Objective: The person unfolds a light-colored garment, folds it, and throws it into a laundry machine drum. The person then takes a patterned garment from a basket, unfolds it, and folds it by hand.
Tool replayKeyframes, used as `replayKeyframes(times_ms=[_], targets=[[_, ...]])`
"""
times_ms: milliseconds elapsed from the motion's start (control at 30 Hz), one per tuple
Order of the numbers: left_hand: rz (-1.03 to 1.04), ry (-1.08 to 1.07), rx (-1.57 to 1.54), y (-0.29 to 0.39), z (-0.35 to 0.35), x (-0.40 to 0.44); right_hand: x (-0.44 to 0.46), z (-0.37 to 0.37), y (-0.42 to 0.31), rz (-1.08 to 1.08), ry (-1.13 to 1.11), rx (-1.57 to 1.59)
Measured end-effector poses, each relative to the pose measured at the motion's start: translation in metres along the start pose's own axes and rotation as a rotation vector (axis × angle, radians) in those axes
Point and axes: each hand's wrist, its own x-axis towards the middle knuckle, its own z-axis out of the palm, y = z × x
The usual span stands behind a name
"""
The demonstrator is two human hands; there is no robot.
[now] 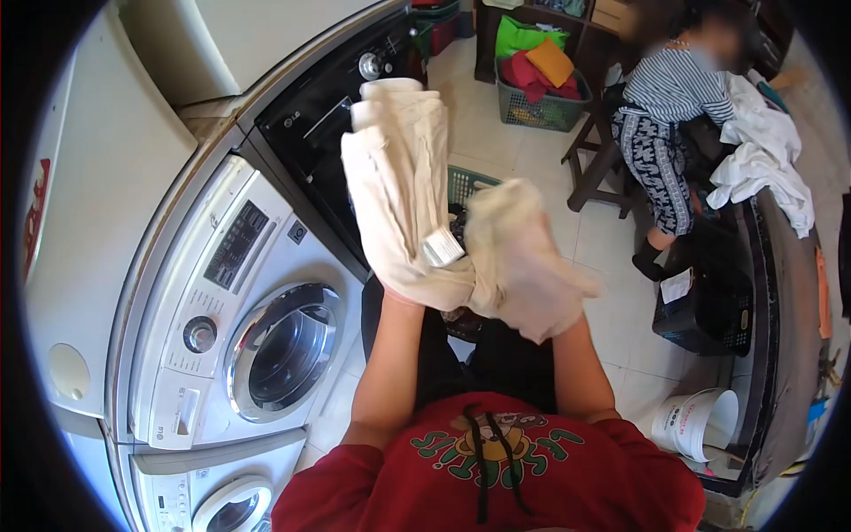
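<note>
Red shirt (505,483): nearest, worn. White washer (199,328): left, door shut. Cream cloth (390,213): centre, raised, folded loosely, right part blurred; left arm (387,363) and right arm (582,363) reach into it, hands covered, their grip impossible to tell. Green basket (532,113): far, heaped with coloured cloths (548,64). White bucket (683,426): near right. Label (441,248): on the cloth.

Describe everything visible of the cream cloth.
The cream cloth looks like soft fabric, creased and bunched. One part rises in long folds; the other is blurred. A white label shows near the middle. Held up before the red top, it covers the ends of the left forearm and right forearm.
</note>
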Motion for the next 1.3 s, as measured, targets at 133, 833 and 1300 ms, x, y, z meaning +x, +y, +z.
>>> replayKeyframes(times_ms=[133, 833, 1300], targets=[[-0.14, -0.082, 0.089, 0.012, 0.014, -0.01, -0.015, 0.047, -0.03, 0.301, -0.606, 1.456], [-0.143, 0.007, 0.426, 0.026, 0.005, -0.029, -0.008, 0.03, -0.02, 1.193, 0.121, 2.247], [-0.085, 0.247, 0.694, 0.078, -0.02, -0.004, -0.006, 0.041, 0.04, 1.398, 0.658, 2.311]])
